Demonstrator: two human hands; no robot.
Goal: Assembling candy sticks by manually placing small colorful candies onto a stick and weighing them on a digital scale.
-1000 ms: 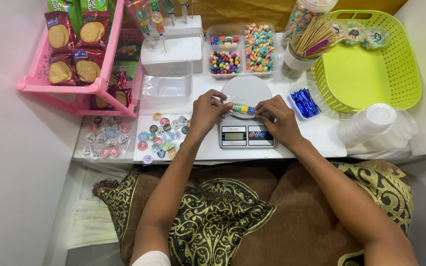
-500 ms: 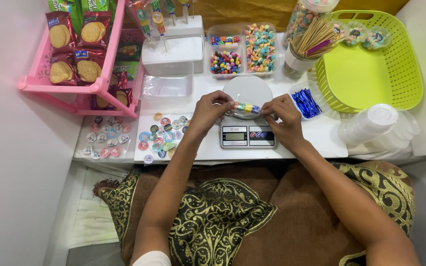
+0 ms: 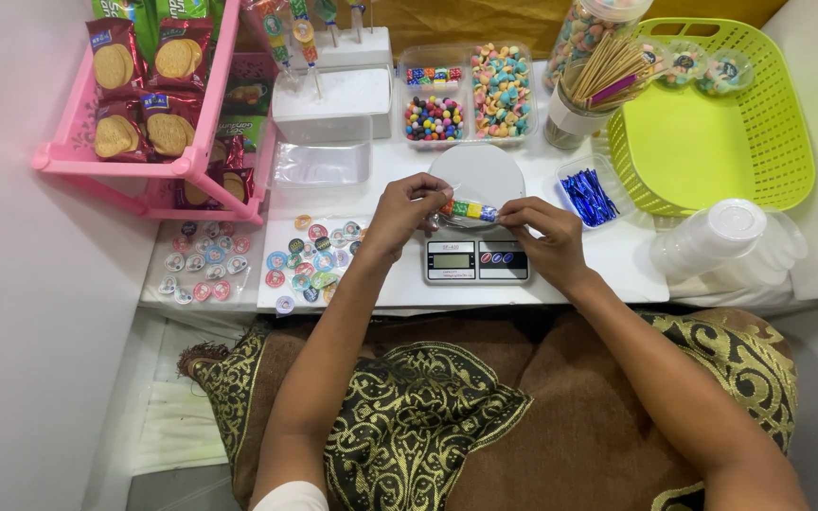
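Note:
My left hand (image 3: 407,210) and my right hand (image 3: 542,232) hold the two ends of a small clear packet of coloured candies (image 3: 468,210). The packet lies level just above the round white plate of a digital kitchen scale (image 3: 477,255). The fingers of both hands pinch it. My forearms reach in from the bottom of the view over a brown and gold cloth on my lap.
Behind the scale stand clear trays of coloured candies (image 3: 466,95), a cup of wooden sticks (image 3: 608,80) and a lime green basket (image 3: 712,123). A pink rack of biscuit packs (image 3: 158,104) is on the left, round stickers (image 3: 319,260) beside it, stacked clear cups (image 3: 712,241) on the right.
Both hands stay at the scale with the packet between them; the fingers have shifted slightly along its ends.

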